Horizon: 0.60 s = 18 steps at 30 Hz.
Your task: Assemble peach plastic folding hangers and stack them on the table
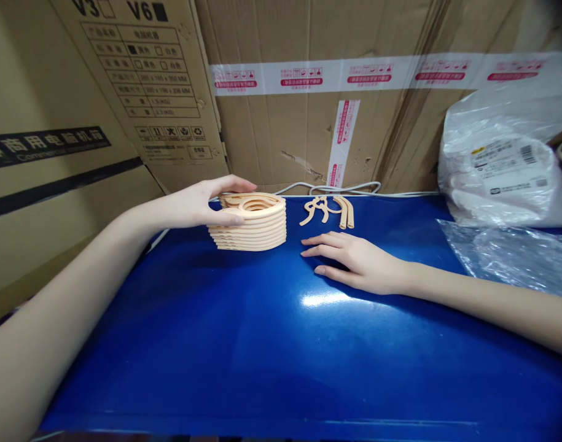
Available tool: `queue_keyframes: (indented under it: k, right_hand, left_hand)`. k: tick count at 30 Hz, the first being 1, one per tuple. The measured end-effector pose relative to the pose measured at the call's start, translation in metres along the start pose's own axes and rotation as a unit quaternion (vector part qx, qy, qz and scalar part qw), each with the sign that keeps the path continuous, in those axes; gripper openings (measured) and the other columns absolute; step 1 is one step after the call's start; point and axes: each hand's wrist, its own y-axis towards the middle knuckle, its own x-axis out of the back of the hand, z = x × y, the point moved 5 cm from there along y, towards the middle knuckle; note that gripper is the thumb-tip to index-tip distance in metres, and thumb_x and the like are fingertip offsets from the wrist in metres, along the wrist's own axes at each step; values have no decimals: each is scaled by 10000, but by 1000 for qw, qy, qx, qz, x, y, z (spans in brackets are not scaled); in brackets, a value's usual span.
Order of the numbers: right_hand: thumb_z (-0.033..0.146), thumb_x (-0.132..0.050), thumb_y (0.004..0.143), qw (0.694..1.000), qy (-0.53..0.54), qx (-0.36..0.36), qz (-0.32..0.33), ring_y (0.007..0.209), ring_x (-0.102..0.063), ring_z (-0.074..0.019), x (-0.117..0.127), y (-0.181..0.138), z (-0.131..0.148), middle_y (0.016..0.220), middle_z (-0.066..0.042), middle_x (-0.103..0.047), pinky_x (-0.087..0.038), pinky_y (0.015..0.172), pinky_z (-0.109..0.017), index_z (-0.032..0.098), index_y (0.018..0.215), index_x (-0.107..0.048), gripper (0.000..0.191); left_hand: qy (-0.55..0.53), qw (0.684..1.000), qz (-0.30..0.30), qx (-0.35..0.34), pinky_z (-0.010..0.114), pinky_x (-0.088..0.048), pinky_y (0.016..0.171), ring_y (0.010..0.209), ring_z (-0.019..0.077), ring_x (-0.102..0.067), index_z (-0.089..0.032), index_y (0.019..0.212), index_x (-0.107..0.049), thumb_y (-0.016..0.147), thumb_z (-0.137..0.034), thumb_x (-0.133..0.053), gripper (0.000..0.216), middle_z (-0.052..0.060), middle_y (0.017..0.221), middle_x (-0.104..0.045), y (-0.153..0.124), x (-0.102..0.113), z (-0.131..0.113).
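Observation:
Beige plastic folding hangers, folded up, form a neat stack (250, 234) toward the back of the blue table. My left hand (202, 202) is at the stack's left end, its thumb against the near side of the upper hangers and its fingers reaching over the far side; the other fingertips are partly hidden. To the right lie loose beige hanger pieces (314, 209), hooked and curved, beside two short arm pieces (345, 213). My right hand (354, 261) hovers over or rests on the table just in front of them, fingers stretched and apart, holding nothing.
A blue, glossy surface (244, 344) covers the table. Cardboard boxes (285, 135) wall off the back and left (45, 80). A white cable (373, 187) runs along the back edge. At right sit a white plastic bag (506, 178) with a label and clear plastic wrap (515, 255).

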Motion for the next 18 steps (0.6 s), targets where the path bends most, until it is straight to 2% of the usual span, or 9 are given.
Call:
queue_keyframes:
  k: [8, 11, 13, 15, 17, 18]
  right_hand:
    - [362, -423, 975, 1000, 2, 2, -2, 1216, -525, -224, 0, 0, 0, 1362, -96, -548, -411, 1037, -411, 193, 1259, -577, 365]
    - [361, -423, 975, 1000, 4, 3, -4, 1213, -529, -226, 0, 0, 0, 1360, -97, -550, -413, 1033, -413, 198, 1261, -575, 363]
    - [359, -427, 973, 1000, 7, 3, -6, 1213, -529, -226, 1, 0, 0, 1360, -98, -549, -414, 1030, -415, 201, 1255, -576, 357]
    - [360, -432, 970, 1000, 9, 3, -8, 1214, -528, -226, 0, 1, 0, 1356, -102, -552, -413, 1029, -414, 197, 1251, -575, 355]
    - [364, -439, 966, 1000, 15, 1, -12, 1207, -533, -228, 0, 1, 0, 1342, -108, -560, -419, 1019, -409, 189, 1251, -566, 358]
    - [364, -445, 962, 1000, 18, 1, -16, 1196, -540, -230, -1, 1, 1, 1328, -114, -567, -426, 1006, -407, 183, 1250, -562, 359]
  left_hand:
    - [0, 1000, 0, -8, 435, -374, 1085, 1283, 280, -464, -253, 1362, -427, 768, -556, -635, 699, 61, 1416, -475, 0, 0, 2]
    - [12, 999, -31, -34, 436, -329, 1120, 1349, 291, -385, -276, 1404, -369, 757, -541, -658, 756, 45, 1476, -403, -1, 3, -7]
    - [46, 992, -100, -58, 451, -301, 1135, 1360, 302, -360, -277, 1406, -359, 774, -514, -658, 737, 38, 1484, -386, -4, 4, -23]
    - [98, 966, -212, -112, 464, -289, 1135, 1326, 298, -395, -233, 1350, -417, 801, -461, -645, 637, 59, 1418, -450, -11, 3, -51]
    - [129, 946, -244, -168, 463, -315, 1116, 1284, 274, -434, -209, 1294, -456, 890, -369, -542, 444, 73, 1359, -498, -18, -14, -79]
    - [136, 944, -225, -201, 449, -346, 1094, 1258, 260, -456, -187, 1281, -460, 911, -325, -506, 397, 91, 1332, -516, -20, -27, -92]
